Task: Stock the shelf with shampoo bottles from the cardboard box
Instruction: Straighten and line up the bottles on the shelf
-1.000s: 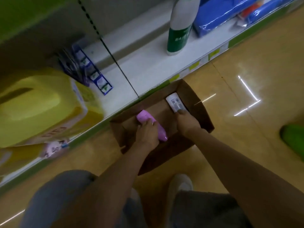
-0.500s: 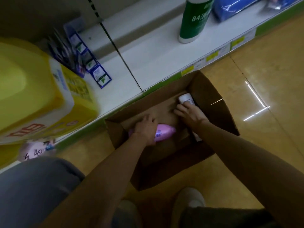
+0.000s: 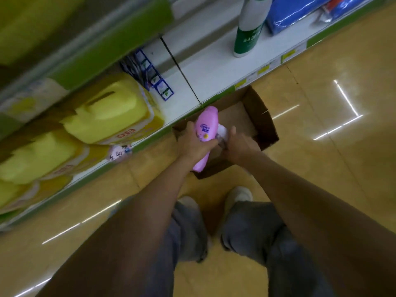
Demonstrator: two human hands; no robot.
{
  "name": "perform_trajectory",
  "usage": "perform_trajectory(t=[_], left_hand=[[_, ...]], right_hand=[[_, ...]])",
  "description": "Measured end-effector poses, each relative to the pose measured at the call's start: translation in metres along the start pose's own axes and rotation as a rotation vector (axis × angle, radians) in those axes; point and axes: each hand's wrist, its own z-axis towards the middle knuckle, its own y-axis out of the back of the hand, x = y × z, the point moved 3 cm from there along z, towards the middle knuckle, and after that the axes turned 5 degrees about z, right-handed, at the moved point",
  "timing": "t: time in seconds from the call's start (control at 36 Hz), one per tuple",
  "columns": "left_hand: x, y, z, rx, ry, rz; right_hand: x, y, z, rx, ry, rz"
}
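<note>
My left hand (image 3: 196, 144) grips a pink shampoo bottle (image 3: 206, 127) around its middle, lifted above the open cardboard box (image 3: 260, 116) on the floor. My right hand (image 3: 240, 146) curls round a white bottle (image 3: 222, 131), mostly hidden behind the pink one and my fingers. The box stands against the front of the low white shelf (image 3: 214, 73). What is left inside the box is hidden by my hands.
Big yellow jugs (image 3: 111, 112) fill the shelf's left part. A blue-packaged stack (image 3: 150, 76) leans beside them. A green and white bottle (image 3: 248, 31) and blue packs (image 3: 300, 11) stand further right. My shoes (image 3: 237, 196) are just behind the box on the glossy floor.
Both hands have risen out of the box with their bottles. The pink bottle has turned from lying to nearly upright. The view has pulled back and up.
</note>
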Motion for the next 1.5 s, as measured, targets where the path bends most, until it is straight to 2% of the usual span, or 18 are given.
perform_trajectory(t=[0.08, 0.22, 0.39, 0.53, 0.81, 0.97, 1.14, 1.28, 1.42, 1.5], left_hand=[[-0.018, 0.040, -0.041, 0.015, 0.049, -0.094], [-0.054, 0.105, -0.107, 0.030, 0.087, -0.139], [-0.105, 0.174, -0.169, 0.023, 0.015, -0.116], [-0.148, 0.227, -0.211, 0.013, -0.030, -0.158], [-0.232, 0.330, -0.275, -0.070, -0.205, -0.230], [-0.259, 0.369, -0.299, -0.072, -0.321, -0.296], [-0.284, 0.401, -0.332, 0.053, -0.376, -0.485], [-0.305, 0.434, -0.358, 0.050, -0.431, -0.514], [-0.323, 0.462, -0.377, 0.041, -0.499, -0.460], [-0.332, 0.473, -0.388, 0.065, -0.528, -0.484]], right_hand=[[0.013, 0.030, -0.050, -0.026, -0.092, 0.199], [0.040, 0.091, -0.127, -0.067, -0.136, 0.342], [0.077, 0.158, -0.203, -0.118, -0.131, 0.483], [0.108, 0.210, -0.254, -0.244, -0.143, 0.672], [0.175, 0.294, -0.330, -0.370, -0.010, 0.851], [0.208, 0.325, -0.361, -0.270, -0.029, 1.245], [0.237, 0.364, -0.401, -0.131, 0.121, 1.510], [0.260, 0.396, -0.430, -0.112, 0.304, 1.537], [0.273, 0.419, -0.450, -0.177, 0.360, 1.586], [0.280, 0.430, -0.466, -0.158, 0.384, 1.619]])
